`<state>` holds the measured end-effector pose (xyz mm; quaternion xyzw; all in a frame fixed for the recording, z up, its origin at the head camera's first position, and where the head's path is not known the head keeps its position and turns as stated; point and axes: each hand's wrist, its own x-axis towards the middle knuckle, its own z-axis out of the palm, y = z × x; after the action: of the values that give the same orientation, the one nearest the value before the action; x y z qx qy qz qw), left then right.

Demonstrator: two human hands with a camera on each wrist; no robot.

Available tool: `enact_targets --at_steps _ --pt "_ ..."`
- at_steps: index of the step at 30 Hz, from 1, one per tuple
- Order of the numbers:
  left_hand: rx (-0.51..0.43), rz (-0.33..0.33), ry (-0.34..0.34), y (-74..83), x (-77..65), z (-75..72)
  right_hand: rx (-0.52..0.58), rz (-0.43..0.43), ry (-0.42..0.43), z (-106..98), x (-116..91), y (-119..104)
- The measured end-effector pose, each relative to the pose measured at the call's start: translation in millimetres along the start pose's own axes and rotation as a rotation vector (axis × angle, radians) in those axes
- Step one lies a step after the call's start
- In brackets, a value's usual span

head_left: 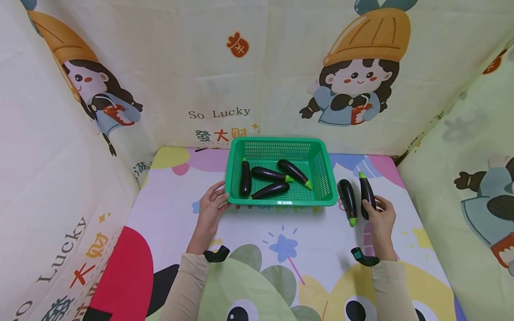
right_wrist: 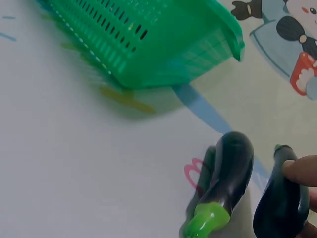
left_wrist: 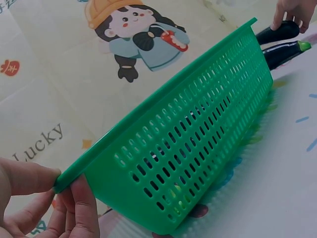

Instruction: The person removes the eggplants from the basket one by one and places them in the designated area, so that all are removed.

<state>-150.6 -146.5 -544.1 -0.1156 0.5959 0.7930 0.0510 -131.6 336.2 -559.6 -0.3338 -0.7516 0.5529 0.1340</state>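
A green plastic basket (head_left: pixel 281 203) stands on the table with several dark purple eggplants (head_left: pixel 295 173) inside, their green stems pointing different ways. My left hand (head_left: pixel 210 206) pinches the rim at its front left corner; in the left wrist view the thumb lies on top of the rim (left_wrist: pixel 116 134) and fingers curl beneath. To the right of the basket, my right hand (head_left: pixel 381 216) holds an eggplant (head_left: pixel 366 189) between thumb and fingers, its stem pointing away from me. Just left of it, another eggplant (head_left: pixel 347 200) lies on the table, stem toward me.
A colourful printed cloth (head_left: pixel 257 236) covers the table. Patterned cloth walls (head_left: pixel 277 89) rise behind the basket and on both sides, the right one (head_left: pixel 441 178) close beyond my right hand. Black bands (head_left: pixel 217 254) are worn on both wrists.
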Motion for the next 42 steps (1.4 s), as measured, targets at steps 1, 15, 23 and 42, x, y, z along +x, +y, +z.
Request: enact_targets --at_steps 1,15,23,42 --pt "0.0 0.001 0.0 0.2 -0.3 0.2 -0.009 0.004 -0.009 -0.6 0.8 1.5" --pt "-0.01 0.006 -0.003 -0.6 -0.7 0.8 -0.105 0.012 -0.075 -0.9 9.7 16.2" --pt "-0.016 0.003 -0.006 0.1 -1.3 1.1 -0.168 0.041 -0.126 0.2 13.0 18.1" --pt "-0.024 0.01 -0.01 -0.1 -0.6 -0.5 -0.213 0.002 -0.067 3.0 10.7 16.1"
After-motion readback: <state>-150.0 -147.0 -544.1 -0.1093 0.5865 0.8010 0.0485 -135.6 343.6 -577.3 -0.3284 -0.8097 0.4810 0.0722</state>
